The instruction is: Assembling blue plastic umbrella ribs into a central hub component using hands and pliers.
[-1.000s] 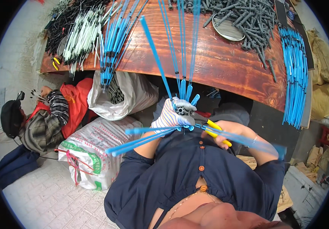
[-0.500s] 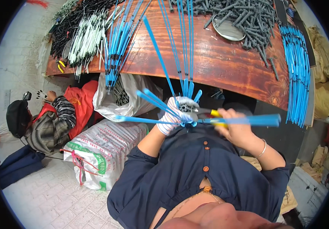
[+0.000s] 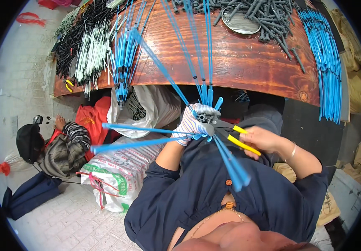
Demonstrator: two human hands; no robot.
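My left hand [image 3: 185, 127], in a striped white glove, is closed around a dark round hub [image 3: 202, 119]. Long flat blue ribs [image 3: 140, 142] fan out from this hub, like the frame of an umbrella. Some ribs reach over the table, some point left, and a blurred pair [image 3: 231, 165] hangs toward my lap. In my bare right hand [image 3: 262, 139] are pliers with yellow handles [image 3: 244, 145], the handles spread apart. The pliers' jaws lie close to the hub's right side; whether they touch it I cannot tell.
The wooden table [image 3: 247, 77] bears grey ribbed plastic pieces [image 3: 268, 21], a round dish [image 3: 241, 26], white rods [image 3: 93, 60] and blue rod bundles [image 3: 325, 71]. Left of me stand a stuffed sack [image 3: 124, 167] and an open white bag [image 3: 159, 104]. A co-worker [image 3: 61, 146] sits beyond.
The blue ribs that pointed right now hang down toward my lap. My right hand with the pliers has moved slightly down and right. The view has shifted a little.
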